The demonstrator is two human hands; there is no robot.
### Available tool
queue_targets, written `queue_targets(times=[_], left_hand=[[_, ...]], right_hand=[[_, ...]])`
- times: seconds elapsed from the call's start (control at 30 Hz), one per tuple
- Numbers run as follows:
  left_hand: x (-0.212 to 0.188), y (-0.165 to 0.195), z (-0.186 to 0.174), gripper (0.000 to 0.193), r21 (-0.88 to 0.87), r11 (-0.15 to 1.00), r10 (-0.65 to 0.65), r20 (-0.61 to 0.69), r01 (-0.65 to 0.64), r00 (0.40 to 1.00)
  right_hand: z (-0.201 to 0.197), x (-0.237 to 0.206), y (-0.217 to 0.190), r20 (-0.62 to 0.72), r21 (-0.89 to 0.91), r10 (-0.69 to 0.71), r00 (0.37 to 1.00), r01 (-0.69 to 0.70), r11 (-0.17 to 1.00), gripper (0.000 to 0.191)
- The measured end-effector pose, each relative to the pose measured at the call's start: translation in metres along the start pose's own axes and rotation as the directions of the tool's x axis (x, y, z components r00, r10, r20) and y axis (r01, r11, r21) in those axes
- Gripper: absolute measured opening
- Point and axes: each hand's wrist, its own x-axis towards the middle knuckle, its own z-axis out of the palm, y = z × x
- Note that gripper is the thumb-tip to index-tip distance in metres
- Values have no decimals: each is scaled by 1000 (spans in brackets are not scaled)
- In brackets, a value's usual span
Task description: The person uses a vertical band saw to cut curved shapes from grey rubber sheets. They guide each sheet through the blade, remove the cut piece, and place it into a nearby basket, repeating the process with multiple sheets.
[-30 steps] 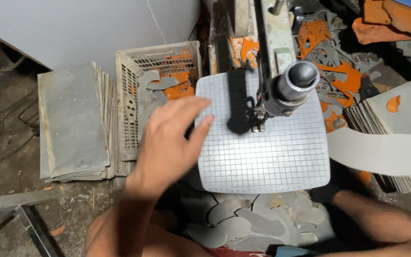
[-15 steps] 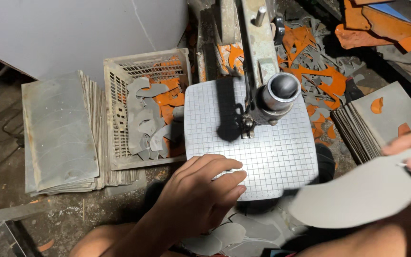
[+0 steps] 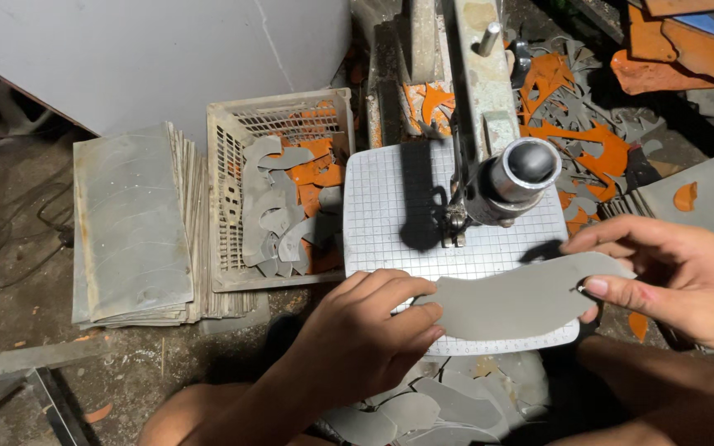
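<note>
- Nearest the camera, under the table edge: a heap of grey cut pieces (image 3: 423, 409) on the floor between the person's legs, curved shapes overlapping.
- Left hand (image 3: 365, 330) has dropped back from the middle of the gridded work table (image 3: 390, 206) to its front edge. It now closes on the left end of the grey curved sheet piece (image 3: 514, 301), fingers curled over the top; thumb hidden, so probably a pinch from below but can't confirm.
- Right hand (image 3: 679, 281) has come in from the right edge of the view, bringing the piece with it. Fingertips and thumb pinch its right end, the other fingers spread above.
- So the change: a second ago the piece was off to the right in one hand, half a second ago still short of the table; now it lies flat across the table's front edge, held at both ends, just in front of the machine head (image 3: 514, 177) and needle-like tool (image 3: 454, 223). Not under the tool yet; a gap of bare grid lies between.
- Judgement: piece is brought to the machine and squared up with both hands, feed not started.
- Further left: slotted plastic crate (image 3: 233, 140) holding grey and orange cut shapes, unchanged.
- Left of that: stack of flat grey sheets (image 3: 130, 219), scored with curved outlines.
- Far right and back: orange and grey offcuts (image 3: 580, 124) piled behind the machine, another sheet stack (image 3: 704, 198) at the right edge.
</note>
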Motion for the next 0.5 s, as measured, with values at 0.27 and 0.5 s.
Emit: queue_targets(times=[0.27, 0.5], left_hand=[[-2, -5, 4, 12, 99, 994, -38, -39, 41, 999], [5, 0, 11, 27, 140, 990, 8, -37, -3, 999]], right_hand=[[73, -16, -47, -78, -821, -600, 796, 291, 492, 39], [134, 16, -70, 292, -715, -483, 825, 524, 463, 34]])
